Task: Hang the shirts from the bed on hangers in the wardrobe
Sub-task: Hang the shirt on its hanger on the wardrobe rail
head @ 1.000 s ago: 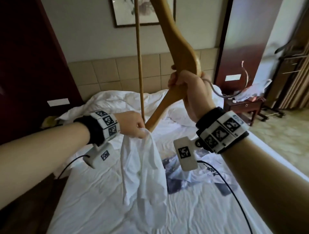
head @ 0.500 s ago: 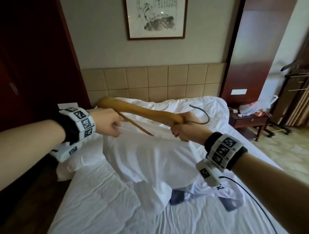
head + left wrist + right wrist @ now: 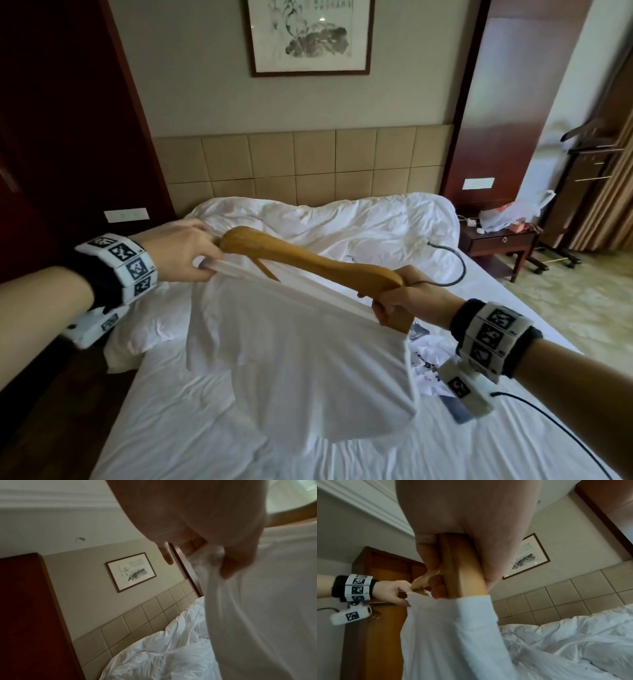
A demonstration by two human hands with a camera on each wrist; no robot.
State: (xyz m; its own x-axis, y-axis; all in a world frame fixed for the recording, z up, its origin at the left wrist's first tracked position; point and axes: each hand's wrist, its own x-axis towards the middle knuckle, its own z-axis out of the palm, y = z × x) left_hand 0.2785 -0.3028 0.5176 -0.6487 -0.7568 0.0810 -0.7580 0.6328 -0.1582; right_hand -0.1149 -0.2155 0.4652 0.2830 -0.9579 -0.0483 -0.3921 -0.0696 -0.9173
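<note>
Head view | L hand (image 3: 178, 250) pinches white shirt (image 3: 308, 349) | R hand (image 3: 404, 301) grips wooden hanger (image 3: 308, 260) | printed text unreadable

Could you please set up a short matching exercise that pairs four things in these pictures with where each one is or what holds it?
Things:
1. wooden hanger
2. white shirt
3. printed shirt
4. framed picture

Places:
A. lying on the bed
B. on the wall above the headboard
C. gripped by the right hand
D. pinched at its edge by the left hand

Pairs: 1-C, 2-D, 3-A, 4-B
</note>
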